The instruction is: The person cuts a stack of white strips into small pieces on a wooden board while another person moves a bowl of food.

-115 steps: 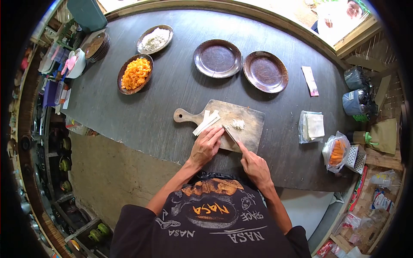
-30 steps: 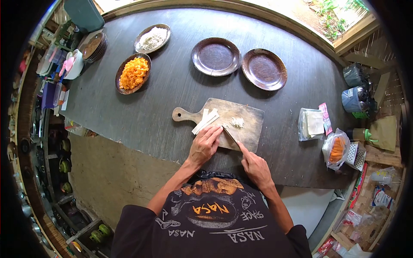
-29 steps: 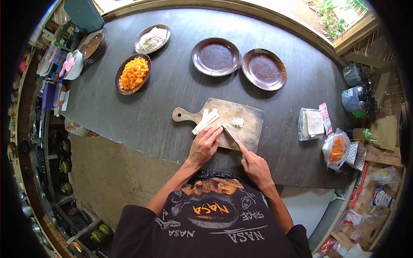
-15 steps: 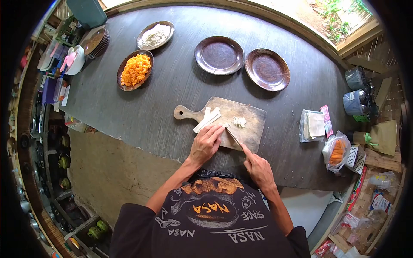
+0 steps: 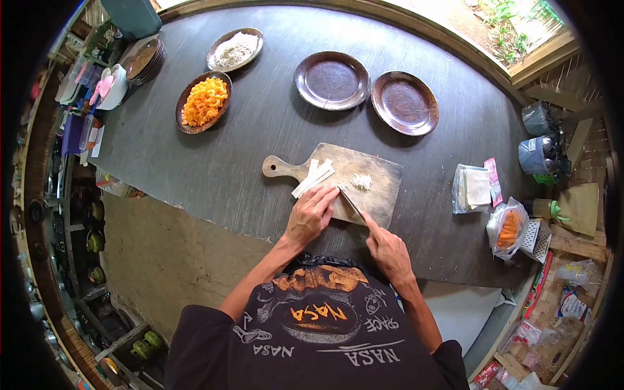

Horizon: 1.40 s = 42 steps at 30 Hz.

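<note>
Evidently the work centres on a wooden cutting board (image 5: 385, 174), lying flat on a dark table (image 5: 273, 104), its handle pointing between nine and ten o'clock. Taking the middle of the board as the centre of the dial, a few white strips (image 5: 313, 179) lie at about ten, crossing one another, and a small pile of finely chopped white pieces (image 5: 362, 182) sits at about three.

The left hand (image 5: 311, 212) comes in from about seven, its fingers bunched close together and bent down, holding strip material against the board – how much is beneath them is hidden. At five o'clock, the right hand (image 5: 388, 252) is closed around the handle of a knife (image 5: 351, 203), with the index finger laid forward along it. The blade points toward eleven, its tip just beside the left fingertips.

Farther out, a dark plate (image 5: 332, 80) stands at twelve and a browner plate (image 5: 405, 103) near one. A bowl of orange pieces (image 5: 204, 102) is at ten, just beside a bowl of white food (image 5: 236, 50) nearer eleven. Toward three lie pale square sheets (image 5: 478, 187) in clear plastic and a pink packet (image 5: 494, 181); between three and four – near the table's edge – sits a bag of carrots (image 5: 509, 227).
</note>
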Tool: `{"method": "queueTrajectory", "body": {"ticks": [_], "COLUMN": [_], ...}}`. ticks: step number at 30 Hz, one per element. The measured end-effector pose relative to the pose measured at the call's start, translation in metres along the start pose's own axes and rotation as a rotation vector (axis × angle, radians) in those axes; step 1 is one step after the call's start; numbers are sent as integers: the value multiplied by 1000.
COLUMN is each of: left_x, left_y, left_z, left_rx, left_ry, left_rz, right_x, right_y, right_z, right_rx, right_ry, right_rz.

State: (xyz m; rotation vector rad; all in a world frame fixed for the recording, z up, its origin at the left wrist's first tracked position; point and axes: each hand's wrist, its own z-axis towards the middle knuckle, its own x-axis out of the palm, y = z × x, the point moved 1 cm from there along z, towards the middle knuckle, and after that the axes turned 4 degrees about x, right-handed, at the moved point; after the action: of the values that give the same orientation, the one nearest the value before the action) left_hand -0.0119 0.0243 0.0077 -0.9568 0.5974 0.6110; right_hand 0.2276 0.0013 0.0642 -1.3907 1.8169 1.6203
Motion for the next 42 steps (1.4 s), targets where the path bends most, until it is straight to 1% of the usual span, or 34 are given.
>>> {"method": "queueTrajectory", "body": {"ticks": [3, 6, 14, 16, 26, 28, 29, 31, 37, 40, 42], "left_x": [5, 5, 7, 6, 3, 3, 4, 3, 4, 5, 5], "left_y": [5, 3, 6, 5, 0, 1, 2, 3, 5, 4, 3], "left_z": [-6, -7, -8, -7, -3, -5, -5, -6, -8, -8, -7], "left_rx": [25, 44, 56, 49, 5, 6, 8, 24, 39, 27, 20], "left_ry": [21, 49, 19, 14, 15, 21, 30, 35, 33, 28, 25], "left_rz": [-21, 24, 7, 5, -2, 2, 4, 12, 8, 1, -4], "right_x": [0, 6, 7, 4, -4, -7, -6, -1, 10, 3, 2], "right_y": [-6, -11, -3, 0, 3, 0, -3, -9, -5, 5, 7], "right_z": [-2, -2, 10, 10, 9, 4, 2, -1, 6, 9, 8], "right_rx": [-20, -47, -75, -44, -41, 31, 29, -51, -68, -6, -2], "right_ry": [-14, -36, -48, -4, 9, 64, 64, -13, -42, 6, 2], "right_rz": [-11, 6, 45, 40, 50, 2, 0, 24, 48, 52, 42]}}
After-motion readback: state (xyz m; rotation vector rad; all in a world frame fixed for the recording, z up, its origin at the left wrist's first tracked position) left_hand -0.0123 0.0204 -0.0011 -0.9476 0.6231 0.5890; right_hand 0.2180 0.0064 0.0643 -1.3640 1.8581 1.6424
